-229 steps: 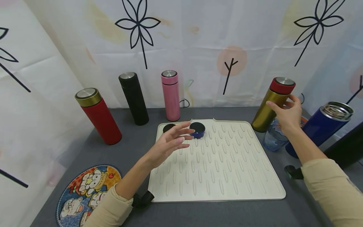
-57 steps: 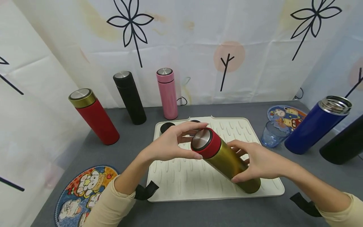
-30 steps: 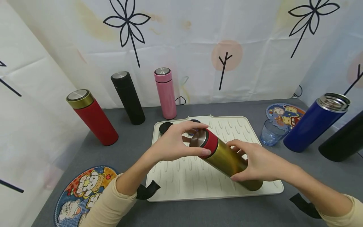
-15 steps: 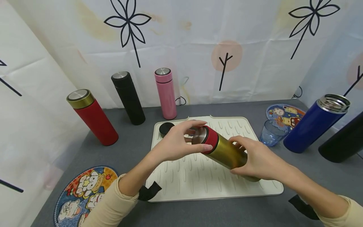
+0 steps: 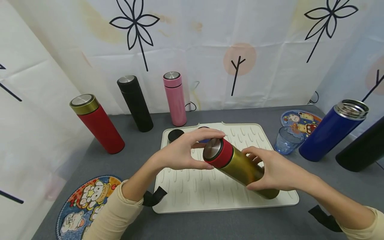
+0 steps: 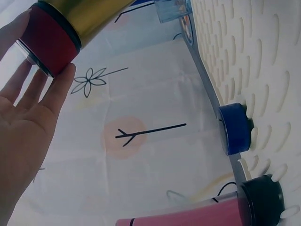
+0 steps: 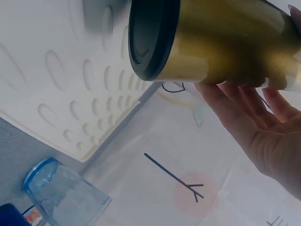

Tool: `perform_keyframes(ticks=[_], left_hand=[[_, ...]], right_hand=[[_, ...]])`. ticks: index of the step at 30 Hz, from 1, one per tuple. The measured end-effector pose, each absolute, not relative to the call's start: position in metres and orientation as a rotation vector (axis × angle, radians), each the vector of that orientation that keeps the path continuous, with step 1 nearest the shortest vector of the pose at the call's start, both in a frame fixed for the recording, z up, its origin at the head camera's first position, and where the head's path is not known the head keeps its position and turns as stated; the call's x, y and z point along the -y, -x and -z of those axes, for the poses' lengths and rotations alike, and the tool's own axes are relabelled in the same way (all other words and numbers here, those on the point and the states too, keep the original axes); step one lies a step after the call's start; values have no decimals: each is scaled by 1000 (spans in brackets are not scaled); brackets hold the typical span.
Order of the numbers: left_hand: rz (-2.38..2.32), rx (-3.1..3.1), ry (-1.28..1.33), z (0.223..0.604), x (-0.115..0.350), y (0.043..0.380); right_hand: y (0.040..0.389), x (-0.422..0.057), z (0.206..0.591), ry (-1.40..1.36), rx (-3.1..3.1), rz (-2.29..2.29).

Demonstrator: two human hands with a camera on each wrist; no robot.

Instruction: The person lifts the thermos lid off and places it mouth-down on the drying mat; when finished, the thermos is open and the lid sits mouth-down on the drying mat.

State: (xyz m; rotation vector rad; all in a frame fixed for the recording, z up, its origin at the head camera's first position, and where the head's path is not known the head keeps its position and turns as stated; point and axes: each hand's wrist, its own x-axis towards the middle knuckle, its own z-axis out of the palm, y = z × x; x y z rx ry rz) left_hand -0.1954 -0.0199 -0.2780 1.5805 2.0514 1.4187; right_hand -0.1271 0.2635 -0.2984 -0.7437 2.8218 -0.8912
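Observation:
A gold thermos [image 5: 244, 171] with a red, steel-topped lid [image 5: 225, 156] is tilted over the cream ridged mat [image 5: 222, 200], its lid toward the left. My right hand [image 5: 277, 170] grips the gold body near its black base [image 7: 153, 40]. The fingers and thumb of my left hand [image 5: 180, 155] are curled about the lid, the fingertips at its red side in the left wrist view. Behind that hand, a black cap [image 5: 175, 134] and a blue cap [image 6: 236, 129] sit on the mat's far left part.
Red [image 5: 103, 130], black [image 5: 136, 105] and pink [image 5: 175, 100] thermoses stand behind and left. On the right are a clear glass [image 5: 288, 140], a lidless blue thermos [image 5: 331, 131], a dark bottle [image 5: 363, 150] and a cartoon coaster [image 5: 300, 118]. A round cartoon mat [image 5: 85, 203] lies front left.
From the back right, my right hand has brought the gold thermos over the mat, and my left hand has taken its lid. Lately the left thumb has shifted back across the lid.

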Motion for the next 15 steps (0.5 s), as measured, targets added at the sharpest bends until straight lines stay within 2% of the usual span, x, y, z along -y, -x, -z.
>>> perform_keyframes(ticks=[10,15], left_hand=[[-1412,-2133,-1467,276,18,191],[-1438,-2290,-1276,277,14,186]], right_hand=[[125,-263,300,756,-2826,899],[121,-259,302,721,-2907,866]])
